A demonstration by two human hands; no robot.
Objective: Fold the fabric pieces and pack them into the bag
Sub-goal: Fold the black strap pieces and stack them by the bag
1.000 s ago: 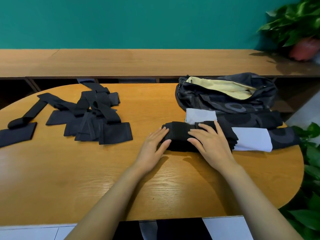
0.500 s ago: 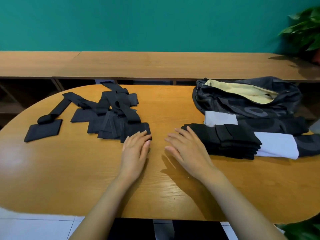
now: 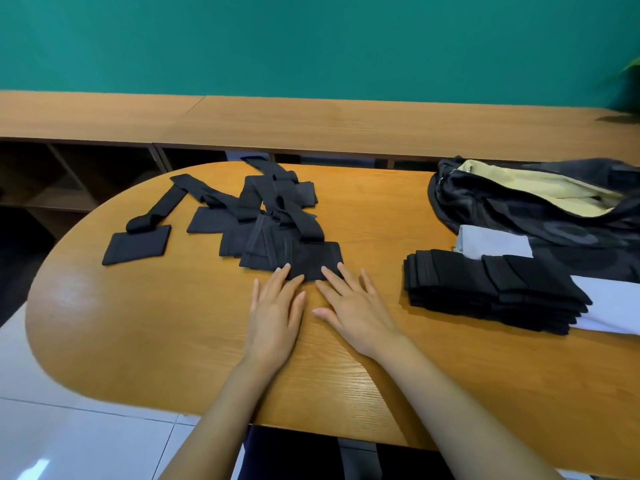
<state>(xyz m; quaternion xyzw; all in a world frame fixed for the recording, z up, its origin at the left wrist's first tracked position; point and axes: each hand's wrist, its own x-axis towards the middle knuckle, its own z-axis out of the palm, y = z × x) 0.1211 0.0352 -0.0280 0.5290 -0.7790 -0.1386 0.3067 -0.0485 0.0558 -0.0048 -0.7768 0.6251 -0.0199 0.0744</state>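
Observation:
A loose pile of black fabric pieces (image 3: 266, 223) lies on the wooden table (image 3: 156, 323) left of centre. Its nearest flap (image 3: 313, 259) points toward me. My left hand (image 3: 275, 306) and my right hand (image 3: 349, 304) lie flat side by side, fingers straight, fingertips touching that flap's near edge. A stack of folded black fabric (image 3: 485, 289) sits to the right, apart from both hands. Behind it lies the dark patterned bag (image 3: 540, 216), open, showing a pale yellow lining.
A single black piece (image 3: 136, 244) lies apart at the table's left. White cloth panels (image 3: 491, 242) sit under the folded stack by the bag. A long wooden shelf unit (image 3: 311, 123) runs behind the table. White floor tiles show at the lower left.
Both hands left the folded stack and moved left to the loose pile. Their fingertips now touch the nearest black flap. The view has swung left.

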